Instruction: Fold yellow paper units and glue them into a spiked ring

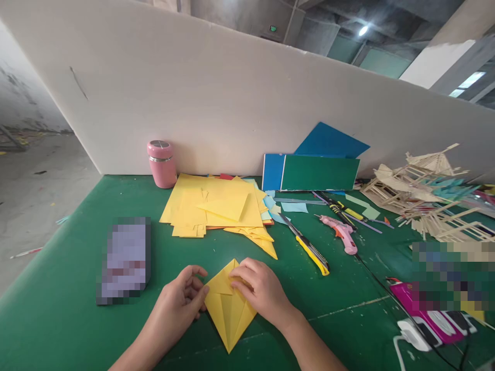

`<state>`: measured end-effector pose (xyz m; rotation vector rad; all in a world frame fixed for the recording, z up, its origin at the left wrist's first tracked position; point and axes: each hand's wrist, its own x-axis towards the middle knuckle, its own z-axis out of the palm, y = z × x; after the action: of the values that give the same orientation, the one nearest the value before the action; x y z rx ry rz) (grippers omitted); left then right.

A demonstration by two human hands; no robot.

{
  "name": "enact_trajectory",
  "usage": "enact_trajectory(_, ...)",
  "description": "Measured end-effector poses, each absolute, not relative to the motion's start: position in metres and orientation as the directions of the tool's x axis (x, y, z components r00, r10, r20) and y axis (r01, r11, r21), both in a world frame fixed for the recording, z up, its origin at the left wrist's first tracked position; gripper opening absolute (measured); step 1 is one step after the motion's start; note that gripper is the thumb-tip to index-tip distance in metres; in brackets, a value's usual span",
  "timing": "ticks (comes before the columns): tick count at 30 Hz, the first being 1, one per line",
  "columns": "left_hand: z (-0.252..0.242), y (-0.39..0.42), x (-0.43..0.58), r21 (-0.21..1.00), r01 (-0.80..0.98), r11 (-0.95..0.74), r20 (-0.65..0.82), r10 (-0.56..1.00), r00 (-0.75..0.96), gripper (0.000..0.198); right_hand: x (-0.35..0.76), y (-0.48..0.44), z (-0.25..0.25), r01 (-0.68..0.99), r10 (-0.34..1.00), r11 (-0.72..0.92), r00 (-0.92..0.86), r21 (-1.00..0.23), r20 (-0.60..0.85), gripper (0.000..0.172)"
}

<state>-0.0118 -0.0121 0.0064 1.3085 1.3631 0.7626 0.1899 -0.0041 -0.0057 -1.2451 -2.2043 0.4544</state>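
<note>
A folded yellow paper (226, 322) lies on the green table in front of me, shaped like a kite with its long point towards me. Flaps meet along its middle. At its left corner, my left hand (185, 296) has the thumb on the paper's edge and the fingers curled behind. My right hand (263, 291) covers the upper right side, thumb and fingers closed on a flap near the middle. What its fingertips pinch is partly hidden. Just beyond lies a stack of yellow paper sheets (185, 198), with narrow folded yellow pieces (259, 239) at its front edge.
A pink jar (162, 167) stands at the back left. Right of the paper lie a yellow utility knife (311, 252) and a pink glue gun (340, 232) with a cord. Thin wooden stick models (421, 185) and a magenta power strip (425, 314) occupy the right side.
</note>
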Motion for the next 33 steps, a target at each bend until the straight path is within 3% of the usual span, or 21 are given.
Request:
enact_trajectory(7,0.002,-0.013,-0.015,0.960,0.169,0.222,-0.246,0.959,0.140,0.032,0.191,-0.004,-0.009,0.654,0.863,0.506,-0.393,-0.563,0.319,0.004)
enact_trajectory(21,0.014,-0.012,-0.012,0.946,0.142,0.293,-0.309,0.945,0.106,0.031,0.191,-0.004,-0.006,0.662,0.861,0.508,-0.406,-0.551,0.305,0.006)
enact_trajectory(29,0.013,-0.013,-0.013,0.935,0.226,0.272,-0.306,0.943,0.130,0.028,0.191,-0.004,-0.005,0.673,0.866,0.499,-0.412,-0.546,0.283,0.008)
enact_trajectory(33,0.007,-0.014,-0.014,0.944,0.268,0.191,-0.230,0.965,0.123,0.022,0.191,-0.003,-0.006,0.684,0.864,0.503,-0.420,-0.528,0.279,0.009)
